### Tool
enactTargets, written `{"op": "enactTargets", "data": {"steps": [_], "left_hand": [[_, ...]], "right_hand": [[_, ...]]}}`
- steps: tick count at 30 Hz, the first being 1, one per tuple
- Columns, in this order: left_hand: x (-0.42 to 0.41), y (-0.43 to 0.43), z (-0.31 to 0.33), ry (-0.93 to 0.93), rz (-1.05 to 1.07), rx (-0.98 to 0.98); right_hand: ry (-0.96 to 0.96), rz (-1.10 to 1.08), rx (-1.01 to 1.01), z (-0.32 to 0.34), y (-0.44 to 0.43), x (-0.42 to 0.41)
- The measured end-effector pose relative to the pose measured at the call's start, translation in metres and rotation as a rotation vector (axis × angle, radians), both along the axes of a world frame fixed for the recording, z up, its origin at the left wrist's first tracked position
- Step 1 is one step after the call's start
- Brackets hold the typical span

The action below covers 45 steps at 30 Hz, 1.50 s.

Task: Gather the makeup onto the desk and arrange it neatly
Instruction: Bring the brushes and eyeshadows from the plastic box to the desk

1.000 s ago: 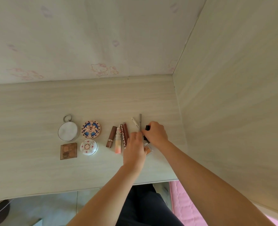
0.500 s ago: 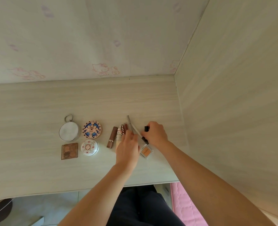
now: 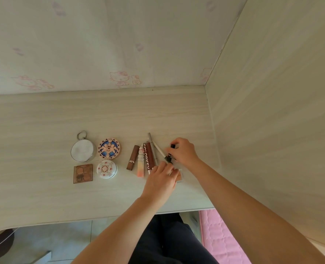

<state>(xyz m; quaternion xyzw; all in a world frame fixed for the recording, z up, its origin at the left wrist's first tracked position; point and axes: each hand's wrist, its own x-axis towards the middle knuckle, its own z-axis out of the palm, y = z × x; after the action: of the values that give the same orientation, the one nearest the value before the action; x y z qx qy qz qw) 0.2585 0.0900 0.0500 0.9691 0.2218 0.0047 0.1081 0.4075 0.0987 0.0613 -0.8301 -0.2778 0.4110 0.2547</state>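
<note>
1. Pale wood desk (image 3: 43, 119) carries the makeup in a row near its front edge: round mirror compact (image 3: 82, 151), patterned compact (image 3: 109, 148), brown palette (image 3: 83, 173), white compact (image 3: 106, 169), then brown lipstick (image 3: 133, 157) and tubes.
2. Right hand (image 3: 183, 152) pinches a small black item (image 3: 172, 146); left hand (image 3: 161, 181) has curled fingers on a white pencil (image 3: 160, 150).
3. Bare desk lies behind; side panel (image 3: 272, 111) stands close at right.

Pink cartoon cat stickers (image 3: 119, 78) on the back wall; a pink quilted mat (image 3: 219, 238) on the floor
</note>
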Motion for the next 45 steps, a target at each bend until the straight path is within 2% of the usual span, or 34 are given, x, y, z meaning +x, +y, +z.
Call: {"op": "enactTargets", "data": {"steps": [7,13,16,19,22,27,30,38,45], "left_hand": [[0.003,0.003,-0.003,0.009,-0.067,-0.018],[0.007,0.014,-0.008,0.022,-0.043,-0.047],[0.007,0.020,-0.009,0.025,-0.037,-0.066],[0.009,0.032,-0.009,0.017,0.054,-0.037],[0.015,0.049,-0.008,0.094,0.128,-0.020],[0.030,0.069,-0.011,0.287,-0.055,-0.047],[0.034,0.074,-0.009,0.346,-0.081,-0.059],[0.005,0.074,-0.017,0.249,-0.078,0.011],[-0.005,0.068,-0.016,0.260,-0.090,0.009]], "right_hand": [[0.123,-0.015,0.047,0.005,-0.003,0.003],[0.049,-0.132,0.002,0.000,-0.020,0.020],[-0.009,-0.078,-0.023,-0.002,-0.029,0.026],[-0.055,-0.031,0.028,-0.003,-0.033,0.028],[-0.118,-0.025,0.092,-0.005,-0.035,0.026],[-0.090,-0.056,0.114,-0.009,-0.040,0.024],[-0.135,-0.010,0.117,-0.011,-0.041,0.025],[-0.250,0.178,0.133,-0.014,-0.035,0.020],[-0.299,0.176,0.142,-0.007,-0.044,0.013]]}}
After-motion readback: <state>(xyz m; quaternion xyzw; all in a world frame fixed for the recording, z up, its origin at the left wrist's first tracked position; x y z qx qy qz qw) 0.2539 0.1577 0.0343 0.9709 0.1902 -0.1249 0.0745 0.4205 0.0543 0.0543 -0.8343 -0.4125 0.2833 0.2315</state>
